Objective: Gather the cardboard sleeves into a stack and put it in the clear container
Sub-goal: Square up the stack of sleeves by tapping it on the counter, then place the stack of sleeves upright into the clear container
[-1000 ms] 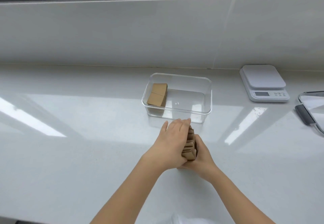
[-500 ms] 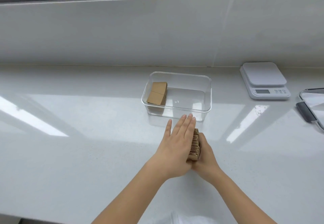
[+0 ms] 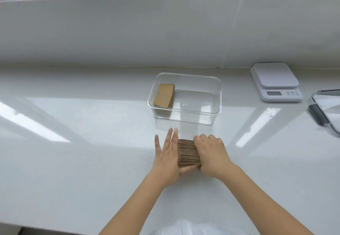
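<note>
A stack of brown cardboard sleeves (image 3: pixel 188 152) stands on edge on the white counter, just in front of the clear container (image 3: pixel 217 95). My left hand (image 3: pixel 166 158) lies flat against the stack's left side, fingers straight and spread, its thumb under the near end. My right hand (image 3: pixel 211 156) curls over the stack's right side and grips it. Inside the container, another stack of cardboard sleeves (image 3: pixel 164 95) leans against the left wall; the remaining part of its floor is bare.
A white kitchen scale (image 3: pixel 275 81) sits at the back right. A clear lid with a grey clip (image 3: pixel 326 110) lies at the right edge. A white wall rises behind the counter (image 3: pixel 73 142). Something white shows at the bottom edge.
The stack has turned, so its ridged edges now face up between my hands. My right hand has come over its right side, and my left hand has shifted left with fingers spread.
</note>
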Motion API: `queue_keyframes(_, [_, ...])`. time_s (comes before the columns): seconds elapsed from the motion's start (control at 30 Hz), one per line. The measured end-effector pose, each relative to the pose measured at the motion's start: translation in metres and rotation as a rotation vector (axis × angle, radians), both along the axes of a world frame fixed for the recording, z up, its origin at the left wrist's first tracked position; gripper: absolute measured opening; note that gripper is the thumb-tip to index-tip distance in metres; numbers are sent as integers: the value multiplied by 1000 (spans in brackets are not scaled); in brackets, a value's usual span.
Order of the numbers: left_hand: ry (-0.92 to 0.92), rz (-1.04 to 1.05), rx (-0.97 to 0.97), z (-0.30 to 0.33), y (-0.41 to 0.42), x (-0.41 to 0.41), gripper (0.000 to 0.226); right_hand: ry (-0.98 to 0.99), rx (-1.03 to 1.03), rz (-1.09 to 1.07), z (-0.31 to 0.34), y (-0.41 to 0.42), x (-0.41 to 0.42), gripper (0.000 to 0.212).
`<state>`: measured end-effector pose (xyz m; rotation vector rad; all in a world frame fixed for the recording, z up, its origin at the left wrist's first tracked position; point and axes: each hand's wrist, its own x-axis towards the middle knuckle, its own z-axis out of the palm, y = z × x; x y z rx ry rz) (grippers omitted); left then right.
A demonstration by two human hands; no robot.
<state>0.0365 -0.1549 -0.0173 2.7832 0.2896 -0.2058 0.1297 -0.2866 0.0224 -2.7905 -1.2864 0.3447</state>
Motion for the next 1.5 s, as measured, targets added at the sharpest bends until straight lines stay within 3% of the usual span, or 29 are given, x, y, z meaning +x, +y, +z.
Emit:
queue_keyframes(0.07, [82, 12, 15, -26, -2, -1, 114, 10, -19, -2, -9, 1, -6, 61])
queue_keyframes(0.27, [32, 15, 144, -42, 2, 1, 111, -30, 32, 20, -18, -1, -4, 68])
queue_keyframes(0.47, [-59, -23, 254, -45, 7, 3, 105, -7, 15, 2, -11, 1, -2, 62])
queue_keyframes(0.53, [-69, -85, 204, -29, 10, 4, 103, 73, 88, -95, -4, 1, -3, 56])
queue_keyframes(0.63, [63, -10, -231, 17, 17, 7, 86, 398, 296, -371, 17, -1, -4, 48])
queue_keyframes(0.77, [-67, 176, -922, 69, 22, 10, 54, 911, 584, -505, 50, -5, 4, 58])
queue_keyframes(0.93, [-114, 438, -1479, 83, 14, 13, 71, 1281, 782, -560, 64, -2, 6, 61])
queue_keyframes(1.07, [-46, 462, -1585, 84, 7, 13, 69, 1392, 851, -659, 62, 2, 4, 55])
queue_keyframes(1.5, [38, 647, -1612, 79, 7, 20, 73, 1270, 693, -599, 53, 12, 3, 65])
